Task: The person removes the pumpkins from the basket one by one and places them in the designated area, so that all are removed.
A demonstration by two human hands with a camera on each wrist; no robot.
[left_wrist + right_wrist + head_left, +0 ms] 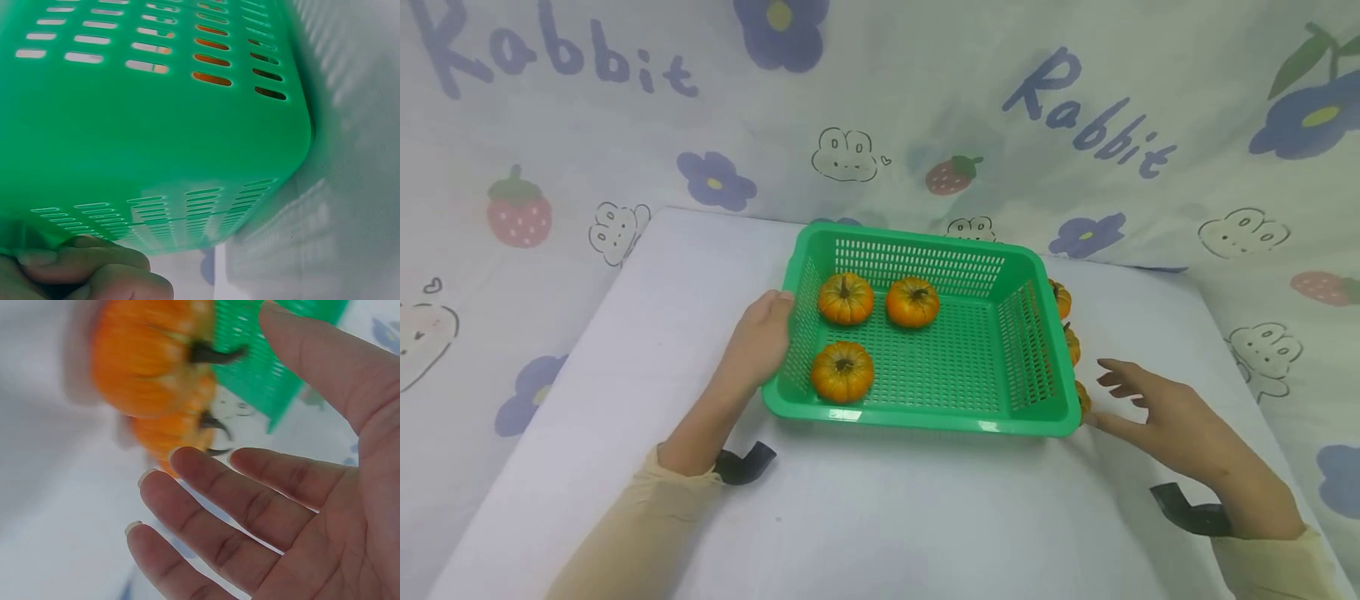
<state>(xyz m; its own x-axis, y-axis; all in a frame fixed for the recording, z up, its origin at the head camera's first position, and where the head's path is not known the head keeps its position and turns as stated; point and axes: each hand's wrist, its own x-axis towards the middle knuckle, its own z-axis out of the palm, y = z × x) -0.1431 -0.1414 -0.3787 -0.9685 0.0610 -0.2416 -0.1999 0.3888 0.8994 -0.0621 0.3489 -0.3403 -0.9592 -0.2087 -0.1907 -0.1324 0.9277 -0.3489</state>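
A green plastic basket with slotted walls stands on the table. Its left rim is gripped by my left hand, whose curled fingers show at the basket wall in the left wrist view. Inside the basket lie three small orange pumpkins, two at the back and one at the front left. More pumpkins sit in a row just outside the right wall, partly hidden by it. Close to the nearest of these, my right hand has its fingers spread and holds nothing.
White cloth covers the table. Behind and at both sides hangs a pale curtain printed with rabbits, strawberries and flowers. A black curved strap piece sits at the left wrist, and another at the right.
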